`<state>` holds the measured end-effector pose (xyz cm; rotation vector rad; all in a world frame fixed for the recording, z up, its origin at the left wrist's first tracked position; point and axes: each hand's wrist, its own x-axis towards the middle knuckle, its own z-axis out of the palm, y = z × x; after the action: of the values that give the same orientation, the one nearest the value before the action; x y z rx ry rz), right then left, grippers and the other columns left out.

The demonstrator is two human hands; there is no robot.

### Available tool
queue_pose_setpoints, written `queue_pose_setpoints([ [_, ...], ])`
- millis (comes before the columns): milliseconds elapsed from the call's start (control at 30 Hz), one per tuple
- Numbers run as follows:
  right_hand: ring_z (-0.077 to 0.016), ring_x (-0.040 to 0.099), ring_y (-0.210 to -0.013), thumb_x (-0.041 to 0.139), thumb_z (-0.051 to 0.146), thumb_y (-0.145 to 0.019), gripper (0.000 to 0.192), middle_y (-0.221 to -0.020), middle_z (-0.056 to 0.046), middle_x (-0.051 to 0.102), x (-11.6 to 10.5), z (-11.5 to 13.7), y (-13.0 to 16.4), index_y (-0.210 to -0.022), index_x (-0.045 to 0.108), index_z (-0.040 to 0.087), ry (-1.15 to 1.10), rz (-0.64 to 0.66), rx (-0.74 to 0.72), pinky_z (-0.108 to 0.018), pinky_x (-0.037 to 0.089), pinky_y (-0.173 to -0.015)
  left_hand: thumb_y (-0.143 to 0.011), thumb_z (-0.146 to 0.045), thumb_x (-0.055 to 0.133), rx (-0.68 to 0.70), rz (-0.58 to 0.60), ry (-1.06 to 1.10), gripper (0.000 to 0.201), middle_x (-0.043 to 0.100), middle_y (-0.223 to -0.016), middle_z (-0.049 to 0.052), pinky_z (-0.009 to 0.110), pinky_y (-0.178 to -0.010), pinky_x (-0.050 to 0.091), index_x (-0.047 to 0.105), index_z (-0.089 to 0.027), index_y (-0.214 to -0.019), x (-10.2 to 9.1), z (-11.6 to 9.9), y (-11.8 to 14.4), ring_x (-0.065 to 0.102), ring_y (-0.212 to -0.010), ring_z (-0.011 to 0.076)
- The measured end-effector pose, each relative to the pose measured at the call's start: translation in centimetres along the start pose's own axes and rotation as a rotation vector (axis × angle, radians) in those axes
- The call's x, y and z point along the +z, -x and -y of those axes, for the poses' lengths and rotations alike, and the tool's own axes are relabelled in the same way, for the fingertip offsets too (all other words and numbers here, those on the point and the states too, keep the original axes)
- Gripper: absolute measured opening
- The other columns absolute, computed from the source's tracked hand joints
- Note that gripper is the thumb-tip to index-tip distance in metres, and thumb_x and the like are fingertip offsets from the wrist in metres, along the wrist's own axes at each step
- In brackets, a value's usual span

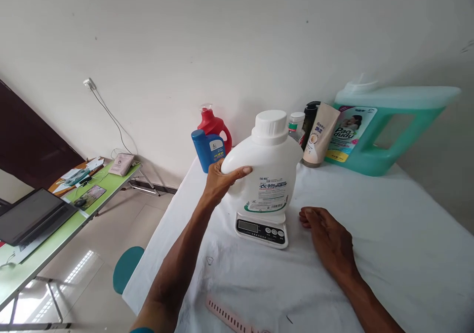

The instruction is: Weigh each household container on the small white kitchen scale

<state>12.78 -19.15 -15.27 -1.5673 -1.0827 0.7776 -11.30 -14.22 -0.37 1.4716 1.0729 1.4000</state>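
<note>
A large white detergent jug (269,167) with a white screw cap stands on a small white kitchen scale (262,229) on the white-covered table (388,234). My left hand (221,179) grips the jug's handle side, with the thumb across its shoulder. My right hand (329,238) lies flat on the cloth just right of the scale, palm down, fingers together, holding nothing.
Against the wall stand a blue bottle (207,150), a red bottle (216,125), a clear bottle (296,126), a dark bottle (310,115), a beige tube (319,135) and a big teal jug (381,125). A pink strip (229,318) lies near the front edge. A green desk (48,239) with a laptop (31,217) stands left.
</note>
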Motion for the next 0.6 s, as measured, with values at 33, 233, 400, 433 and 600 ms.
queue_pose_setpoints([
  [33,-0.0311,0.074,-0.087,0.053,0.074,-0.082,0.051,-0.095,-0.009,0.077,0.0,0.1,0.0,-0.094,0.068,0.027,0.001,0.002,0.000,-0.049,0.060,-0.088,-0.067,-0.061,0.093,-0.035,0.018,0.036,0.052,0.051,-0.060,-0.003,0.027,-0.057,0.037,0.062,-0.018,-0.068,0.1,-0.1,-0.2,0.044,-0.058,0.0108],
  [233,-0.0298,0.074,-0.082,0.052,0.076,-0.085,0.055,-0.092,-0.010,0.078,-0.4,0.3,0.0,-0.093,0.070,0.025,0.006,0.020,-0.018,-0.046,0.060,-0.083,-0.052,-0.049,0.101,-0.112,-0.148,0.245,0.049,0.056,-0.062,-0.002,0.028,-0.054,0.042,0.067,-0.018,-0.067,1.7,-0.3,-0.8,0.050,-0.057,0.0112],
  [400,-0.0279,0.074,-0.078,0.053,0.075,-0.086,0.053,-0.088,-0.009,0.078,-0.2,0.3,-0.1,-0.087,0.069,0.025,0.007,0.013,-0.048,-0.041,0.061,-0.078,-0.054,-0.048,0.099,-0.037,-0.314,0.230,0.046,0.059,-0.063,-0.002,0.029,-0.056,0.047,0.066,-0.019,-0.069,2.0,-1.2,-3.4,0.058,-0.061,0.0141],
  [433,-0.0276,0.074,-0.077,0.053,0.075,-0.086,0.052,-0.087,-0.009,0.077,-0.2,0.3,-0.1,-0.086,0.068,0.025,0.002,0.011,-0.048,-0.040,0.061,-0.077,-0.056,-0.048,0.098,-0.008,-0.344,0.216,0.045,0.059,-0.063,-0.002,0.029,-0.057,0.048,0.066,-0.019,-0.070,2.0,-1.3,-4.3,0.059,-0.063,0.0147],
  [600,-0.0271,0.073,-0.079,0.052,0.076,-0.087,0.053,-0.089,-0.009,0.077,-0.1,0.5,-0.1,-0.085,0.066,0.025,-0.028,0.010,-0.038,-0.038,0.060,-0.072,-0.063,-0.048,0.094,0.116,-0.414,0.139,0.041,0.062,-0.067,-0.001,0.031,-0.063,0.052,0.066,-0.020,-0.074,2.2,-0.4,-8.9,0.067,-0.074,0.0190],
])
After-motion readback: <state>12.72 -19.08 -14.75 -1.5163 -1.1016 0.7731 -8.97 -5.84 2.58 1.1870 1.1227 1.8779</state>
